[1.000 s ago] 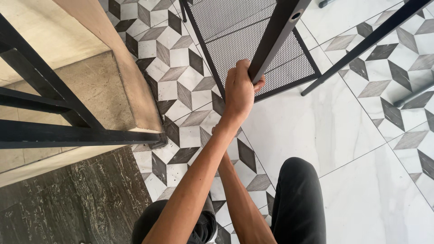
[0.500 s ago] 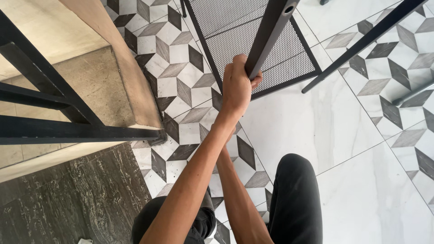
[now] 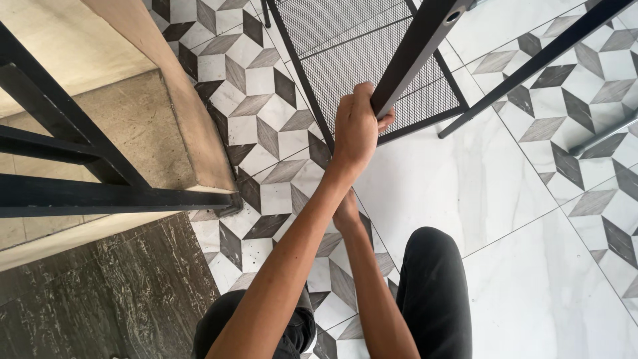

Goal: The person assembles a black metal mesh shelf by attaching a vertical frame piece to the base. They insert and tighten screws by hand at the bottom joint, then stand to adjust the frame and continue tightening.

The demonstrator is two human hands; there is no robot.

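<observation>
Furniture was seen from above, w/ black metal all round the hands. One square black tube leg (image 3: 415, 56) was gripped by the left hand (image 3: 355, 129), fingers wrapped shut around its lower end, thumb showing on the far side. That leg slanted up toward the top edge of view, just over a black mesh shelf (image 3: 362, 56) framed in black bar. The right hand (image 3: 347, 211) was mostly hidden under the left forearm, low near the floor; open or closed couldn't be told, nor what it touched.

To the right, a second black leg (image 3: 531, 66) ran diagonally, well apart from the gripped one. At left, a black bar frame (image 3: 86, 193) crossed over a beige stone step (image 3: 166, 133), which blocked that side. Two knees in black trousers (image 3: 432, 292) were seen at the bottom.

Floor: patterned tile (image 3: 266, 133) in grey, white & black cube shapes, beside plain white marble tile (image 3: 465, 193); dark veined stone (image 3: 100, 299) at bottom left.

Count: 2 hands, 2 slanted legs, 1 mesh shelf, 1 step.
</observation>
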